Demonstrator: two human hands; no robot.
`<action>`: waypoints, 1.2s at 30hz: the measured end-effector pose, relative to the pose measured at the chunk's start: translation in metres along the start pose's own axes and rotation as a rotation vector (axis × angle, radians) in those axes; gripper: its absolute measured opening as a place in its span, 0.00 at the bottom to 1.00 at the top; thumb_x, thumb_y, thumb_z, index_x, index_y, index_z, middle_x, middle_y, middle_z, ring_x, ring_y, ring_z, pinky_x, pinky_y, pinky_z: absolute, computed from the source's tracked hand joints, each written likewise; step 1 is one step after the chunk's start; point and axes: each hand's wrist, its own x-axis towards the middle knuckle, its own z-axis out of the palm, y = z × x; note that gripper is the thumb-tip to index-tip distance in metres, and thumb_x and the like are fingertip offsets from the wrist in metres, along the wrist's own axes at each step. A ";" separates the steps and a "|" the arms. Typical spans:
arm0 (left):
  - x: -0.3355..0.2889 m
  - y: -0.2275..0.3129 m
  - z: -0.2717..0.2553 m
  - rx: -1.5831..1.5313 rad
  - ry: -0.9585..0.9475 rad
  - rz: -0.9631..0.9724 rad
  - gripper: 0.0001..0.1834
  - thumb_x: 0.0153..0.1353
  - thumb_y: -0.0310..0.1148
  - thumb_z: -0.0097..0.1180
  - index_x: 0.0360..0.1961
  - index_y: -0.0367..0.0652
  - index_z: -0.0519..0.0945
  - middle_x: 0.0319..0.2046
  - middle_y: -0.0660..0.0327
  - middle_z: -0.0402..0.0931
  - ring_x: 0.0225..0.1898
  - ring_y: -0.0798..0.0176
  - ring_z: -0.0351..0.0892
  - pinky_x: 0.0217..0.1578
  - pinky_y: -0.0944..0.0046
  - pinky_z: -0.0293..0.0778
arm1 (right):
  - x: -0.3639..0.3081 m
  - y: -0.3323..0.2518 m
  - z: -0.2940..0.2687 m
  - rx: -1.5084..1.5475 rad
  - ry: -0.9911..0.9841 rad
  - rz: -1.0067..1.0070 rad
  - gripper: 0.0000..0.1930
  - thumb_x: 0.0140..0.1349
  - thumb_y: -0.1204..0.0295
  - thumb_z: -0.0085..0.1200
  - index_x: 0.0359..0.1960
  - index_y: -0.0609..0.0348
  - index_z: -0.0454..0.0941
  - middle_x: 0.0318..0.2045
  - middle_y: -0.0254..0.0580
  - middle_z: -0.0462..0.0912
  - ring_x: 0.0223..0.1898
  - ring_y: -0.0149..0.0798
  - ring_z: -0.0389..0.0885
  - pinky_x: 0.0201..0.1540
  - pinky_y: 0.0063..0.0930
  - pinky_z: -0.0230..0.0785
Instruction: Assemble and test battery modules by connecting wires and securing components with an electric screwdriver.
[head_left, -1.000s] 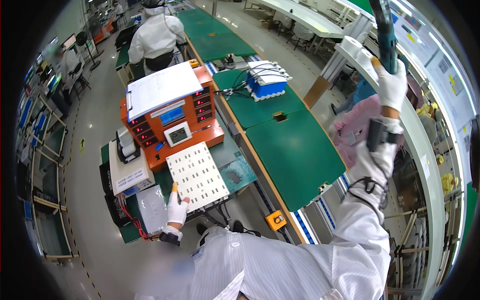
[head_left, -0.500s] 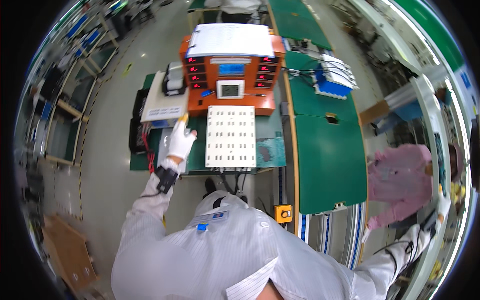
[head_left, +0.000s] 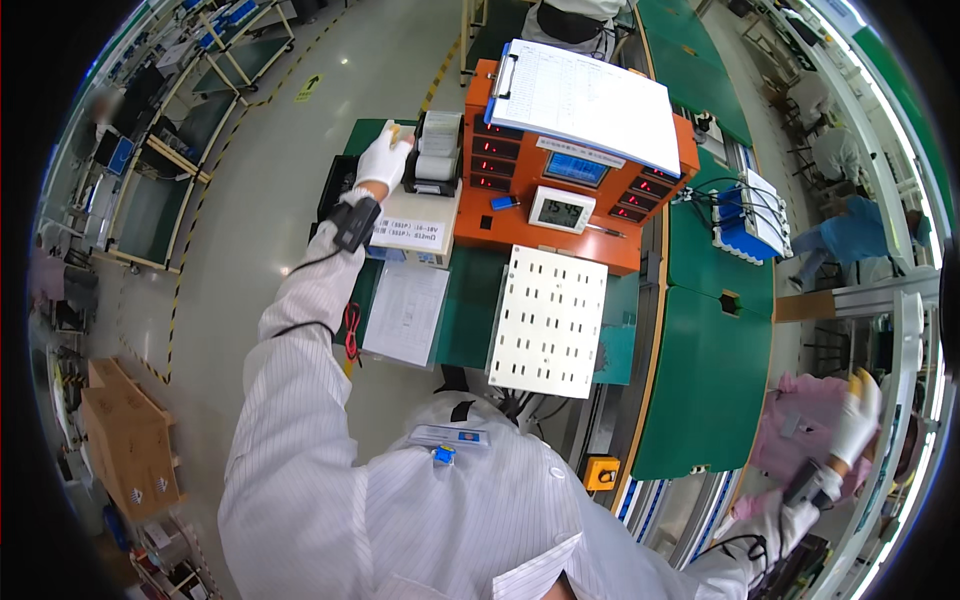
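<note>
My left hand (head_left: 384, 165), in a white glove with yellowish fingertips, is beside a small printer (head_left: 437, 150) with a paper roll. Its thumb and fingers are apart, with nothing visible between them. Below that hand is a pale box-shaped instrument (head_left: 415, 215) with a printed label. Far out to the right, my right hand (head_left: 855, 418), gloved too, has its fingers stretched out and holds nothing visible. A white slotted plate (head_left: 550, 320) lies in front of an orange test unit (head_left: 490, 215) with red displays and a small digital clock (head_left: 560, 209).
A clipboard with paper (head_left: 590, 105) rests on the orange unit. A sleeved sheet (head_left: 405, 312) and a red cable (head_left: 352, 330) are at the bench's front left. Right stand green line boards (head_left: 705, 380) and a blue-and-white block (head_left: 750, 220). A person in pink (head_left: 800, 430) is near my right arm.
My left hand has moved away from me, from the front of the pale instrument to beside the printer. My right hand has lifted into clearer view. The whole view has shifted and turned.
</note>
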 end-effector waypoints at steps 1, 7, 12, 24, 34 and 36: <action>0.027 -0.007 0.017 -0.055 -0.016 -0.018 0.33 0.63 0.58 0.49 0.59 0.42 0.74 0.52 0.45 0.77 0.56 0.43 0.74 0.55 0.54 0.69 | -0.002 -0.053 0.029 0.149 -0.102 -0.018 0.15 0.61 0.79 0.56 0.50 0.68 0.76 0.47 0.46 0.79 0.49 0.38 0.77 0.57 0.28 0.67; 0.149 -0.061 0.059 -0.232 -0.184 -0.168 0.38 0.65 0.65 0.40 0.59 0.43 0.74 0.54 0.45 0.76 0.57 0.43 0.73 0.56 0.53 0.67 | -0.019 -0.258 0.175 0.258 -0.464 -0.500 0.17 0.48 0.77 0.64 0.42 0.64 0.78 0.41 0.49 0.80 0.41 0.50 0.80 0.45 0.34 0.73; 0.185 -0.083 0.055 -0.764 -0.277 -0.463 0.39 0.66 0.65 0.41 0.63 0.43 0.69 0.52 0.48 0.77 0.55 0.55 0.75 0.59 0.59 0.62 | -0.033 -0.361 0.230 0.370 -0.657 -0.692 0.16 0.48 0.70 0.67 0.39 0.60 0.80 0.41 0.44 0.80 0.41 0.50 0.80 0.44 0.40 0.73; 0.003 0.027 -0.032 -0.990 -0.387 -0.083 0.28 0.62 0.31 0.60 0.62 0.36 0.68 0.50 0.61 0.76 0.48 0.68 0.75 0.49 0.66 0.72 | -0.023 -0.512 0.324 0.746 -0.556 -0.511 0.21 0.55 0.70 0.63 0.51 0.59 0.75 0.38 0.48 0.79 0.36 0.50 0.79 0.39 0.40 0.73; -0.040 0.028 -0.057 -0.957 -0.508 -0.121 0.18 0.64 0.32 0.59 0.52 0.35 0.78 0.45 0.62 0.80 0.45 0.70 0.76 0.50 0.68 0.71 | -0.034 -0.570 0.346 0.963 -0.529 -0.278 0.09 0.58 0.81 0.58 0.39 0.62 0.75 0.29 0.43 0.83 0.29 0.34 0.82 0.35 0.26 0.74; -0.032 0.035 -0.061 -1.010 -0.510 -0.179 0.18 0.64 0.35 0.60 0.51 0.37 0.78 0.44 0.61 0.81 0.44 0.68 0.78 0.49 0.67 0.73 | -0.037 -0.570 0.343 0.980 -0.486 -0.254 0.11 0.56 0.82 0.58 0.41 0.61 0.76 0.29 0.42 0.82 0.29 0.35 0.81 0.35 0.25 0.74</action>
